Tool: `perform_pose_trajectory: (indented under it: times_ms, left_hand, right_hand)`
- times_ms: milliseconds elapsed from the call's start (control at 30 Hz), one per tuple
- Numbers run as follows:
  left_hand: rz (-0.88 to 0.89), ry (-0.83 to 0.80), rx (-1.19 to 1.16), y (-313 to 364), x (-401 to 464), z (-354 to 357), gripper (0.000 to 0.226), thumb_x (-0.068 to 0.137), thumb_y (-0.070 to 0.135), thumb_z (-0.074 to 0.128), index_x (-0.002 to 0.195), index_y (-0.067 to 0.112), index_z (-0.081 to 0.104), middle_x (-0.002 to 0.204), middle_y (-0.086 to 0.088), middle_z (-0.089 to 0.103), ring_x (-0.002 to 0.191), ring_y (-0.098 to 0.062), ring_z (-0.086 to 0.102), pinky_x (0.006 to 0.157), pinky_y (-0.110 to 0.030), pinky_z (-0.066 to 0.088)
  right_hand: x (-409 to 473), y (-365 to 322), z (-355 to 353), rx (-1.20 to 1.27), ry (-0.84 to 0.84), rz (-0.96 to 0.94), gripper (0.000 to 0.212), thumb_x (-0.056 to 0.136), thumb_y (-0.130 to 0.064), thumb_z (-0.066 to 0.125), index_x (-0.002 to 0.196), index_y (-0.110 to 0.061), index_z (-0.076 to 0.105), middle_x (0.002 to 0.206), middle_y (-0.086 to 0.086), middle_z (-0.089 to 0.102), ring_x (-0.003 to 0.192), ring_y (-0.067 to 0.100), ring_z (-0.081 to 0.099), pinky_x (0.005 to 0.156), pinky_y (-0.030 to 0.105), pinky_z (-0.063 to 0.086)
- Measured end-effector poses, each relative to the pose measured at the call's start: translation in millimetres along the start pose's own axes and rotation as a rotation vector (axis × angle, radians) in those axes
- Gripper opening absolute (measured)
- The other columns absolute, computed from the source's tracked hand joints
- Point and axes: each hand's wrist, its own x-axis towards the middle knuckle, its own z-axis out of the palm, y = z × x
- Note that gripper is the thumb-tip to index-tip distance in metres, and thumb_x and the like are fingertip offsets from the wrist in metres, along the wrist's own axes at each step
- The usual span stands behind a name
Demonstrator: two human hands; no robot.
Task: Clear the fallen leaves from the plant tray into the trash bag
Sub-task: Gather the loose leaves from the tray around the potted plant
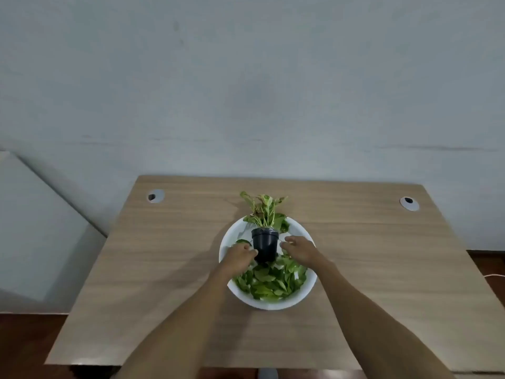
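Observation:
A round white plant tray [306,292] sits mid-table, and its near half is covered with several loose green leaves [269,281]. In the tray stands a black plant pot [264,243] holding a small green and pinkish plant [263,207]. My left hand [239,257] is curled against the pot's lower left side and touches it. My right hand [299,248] is at the pot's right side with its fingers spread, the fingertips at the pot wall. The trash bag is out of view.
The wooden table [164,269] has two round cable grommets, one at the far left [155,196] and one at the far right [409,203]. A grey wall rises right behind it. A pale slanted panel [35,228] stands to the left, and dark floor shows below.

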Motion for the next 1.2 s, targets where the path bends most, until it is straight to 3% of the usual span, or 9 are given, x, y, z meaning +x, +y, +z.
perform_pose_trajectory:
  times_ms: [67, 167, 300, 467, 567, 767, 967, 1100, 1200]
  left_hand:
    - [-0.01, 0.01, -0.007, 3.4, 7.2, 2.5, 0.01, 0.094, 0.029, 0.056, 0.085, 0.025, 0.052, 0.086, 0.007, 0.051, 0.081, -0.014, 0.052, 0.083, -0.036, 0.045]
    - [-0.007, 0.015, -0.023, 5.7, 22.6, 5.4, 0.022, 0.095, 0.026, 0.056, 0.108, 0.009, 0.055, 0.103, -0.008, 0.06, 0.093, -0.024, 0.059, 0.082, -0.037, 0.048]
    - [-0.106, 0.019, -0.147, 7.1, 43.2, 5.8, 0.04, 0.093, 0.031, 0.059, 0.117, -0.002, 0.057, 0.114, -0.021, 0.065, 0.098, -0.032, 0.063, 0.074, -0.034, 0.047]
    - [-0.205, -0.068, -0.391, 3.8, 57.6, 1.5, 0.04, 0.091, 0.02, 0.065, 0.123, -0.004, 0.058, 0.121, -0.022, 0.065, 0.113, -0.037, 0.063, 0.098, -0.047, 0.052]
    - [-0.23, -0.111, -0.472, 8.6, 58.4, -4.8, 0.04, 0.091, 0.013, 0.065, 0.124, -0.007, 0.056, 0.127, -0.022, 0.062, 0.119, -0.034, 0.06, 0.102, -0.042, 0.05]
    - [-0.195, -0.146, -0.505, 32.7, 58.3, -20.9, 0.035, 0.09, 0.009, 0.065, 0.12, -0.008, 0.057, 0.123, -0.02, 0.063, 0.115, -0.03, 0.061, 0.098, -0.034, 0.051]
    - [-0.029, -0.019, -0.5, 39.1, 67.3, -27.5, 0.037, 0.084, 0.008, 0.072, 0.117, 0.008, 0.055, 0.107, -0.01, 0.063, 0.103, -0.025, 0.063, 0.089, -0.032, 0.054]
    - [0.036, 0.082, -0.38, 30.3, 73.8, -25.3, 0.043, 0.085, 0.016, 0.071, 0.125, 0.018, 0.056, 0.109, -0.008, 0.065, 0.106, -0.027, 0.063, 0.093, -0.041, 0.052]
    - [0.113, 0.138, -0.365, 20.7, 77.2, -18.2, 0.042, 0.086, 0.016, 0.07, 0.126, 0.019, 0.059, 0.116, -0.005, 0.067, 0.106, -0.023, 0.064, 0.081, -0.029, 0.054]
  right_hand:
    - [10.5, -0.3, -0.2, 0.1, 0.032, 0.037, 0.045, 0.098, -0.041, 0.049, 0.132, -0.014, 0.058, 0.131, 0.008, 0.063, 0.108, 0.021, 0.063, 0.096, 0.034, 0.047]
    - [26.4, 1.3, 5.9, 0.25, -0.022, 0.085, 0.028, 0.098, -0.037, 0.051, 0.099, -0.012, 0.064, 0.099, 0.011, 0.067, 0.088, 0.024, 0.068, 0.097, 0.046, 0.054]
    - [40.1, -2.4, 12.7, 0.434, -0.108, 0.158, 0.04, 0.097, -0.036, 0.058, 0.119, -0.003, 0.062, 0.099, 0.015, 0.07, 0.081, 0.025, 0.07, 0.069, 0.033, 0.06]
    - [52.0, 0.8, 19.0, 0.368, -0.06, 0.133, 0.035, 0.094, -0.043, 0.061, 0.101, -0.009, 0.068, 0.102, 0.02, 0.073, 0.087, 0.038, 0.073, 0.089, 0.049, 0.059]
    - [52.5, -1.9, 15.8, 0.341, -0.046, 0.1, 0.036, 0.093, -0.045, 0.061, 0.101, -0.01, 0.07, 0.103, 0.017, 0.074, 0.092, 0.036, 0.073, 0.09, 0.048, 0.059]
    - [39.2, -20.6, -2.0, 0.384, -0.023, 0.043, 0.041, 0.098, -0.039, 0.057, 0.127, -0.01, 0.062, 0.106, 0.012, 0.072, 0.076, 0.018, 0.069, 0.052, 0.02, 0.048]
    - [43.3, -29.7, -21.7, 0.515, 0.007, -0.076, 0.041, 0.087, -0.03, 0.075, 0.125, -0.02, 0.062, 0.107, 0.014, 0.075, 0.099, 0.026, 0.072, 0.066, 0.033, 0.051]
    - [56.8, -24.9, -17.5, 0.493, 0.051, -0.109, 0.038, 0.085, -0.022, 0.077, 0.118, -0.032, 0.06, 0.097, -0.001, 0.074, 0.09, 0.013, 0.07, 0.08, 0.041, 0.057]
    - [65.8, -14.8, -6.2, 0.515, 0.104, -0.134, 0.048, 0.084, -0.013, 0.077, 0.128, -0.021, 0.062, 0.096, -0.009, 0.072, 0.08, -0.006, 0.069, 0.065, 0.021, 0.056]
